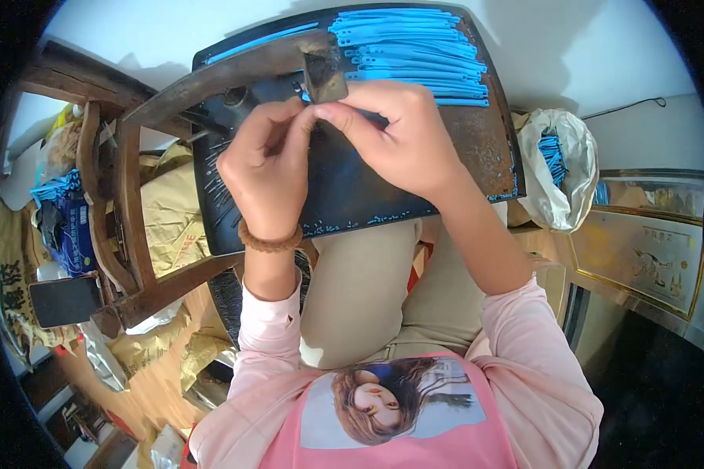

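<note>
Both the left hand and the right hand pinch what seems a thin blue plastic strip at their fingertips, just under the dark metal press head, which might nip them.
</note>
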Action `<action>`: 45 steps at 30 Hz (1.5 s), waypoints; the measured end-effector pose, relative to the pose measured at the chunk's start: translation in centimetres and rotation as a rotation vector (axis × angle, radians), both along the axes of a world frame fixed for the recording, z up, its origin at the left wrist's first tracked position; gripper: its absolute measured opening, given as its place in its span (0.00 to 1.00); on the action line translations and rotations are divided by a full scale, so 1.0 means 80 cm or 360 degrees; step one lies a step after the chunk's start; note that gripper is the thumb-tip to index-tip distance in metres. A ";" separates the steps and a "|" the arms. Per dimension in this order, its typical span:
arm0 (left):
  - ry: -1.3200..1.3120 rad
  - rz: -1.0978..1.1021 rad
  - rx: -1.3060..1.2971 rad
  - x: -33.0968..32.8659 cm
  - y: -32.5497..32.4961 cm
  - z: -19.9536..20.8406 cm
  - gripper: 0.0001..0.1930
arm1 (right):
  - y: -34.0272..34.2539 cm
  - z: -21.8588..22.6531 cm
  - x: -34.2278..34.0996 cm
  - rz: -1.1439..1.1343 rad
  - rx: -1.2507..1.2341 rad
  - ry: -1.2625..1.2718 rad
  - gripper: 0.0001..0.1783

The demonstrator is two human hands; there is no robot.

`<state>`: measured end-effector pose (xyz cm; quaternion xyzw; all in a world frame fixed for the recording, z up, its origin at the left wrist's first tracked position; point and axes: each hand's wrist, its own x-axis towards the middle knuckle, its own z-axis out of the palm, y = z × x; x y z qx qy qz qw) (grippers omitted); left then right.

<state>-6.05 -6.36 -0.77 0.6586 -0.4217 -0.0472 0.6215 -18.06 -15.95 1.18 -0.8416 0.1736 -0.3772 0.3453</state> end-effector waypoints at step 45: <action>-0.1130 0.0041 0.0687 0.059 0.063 0.021 0.07 | -0.055 0.008 -0.159 -0.0525 -0.0602 0.1312 0.09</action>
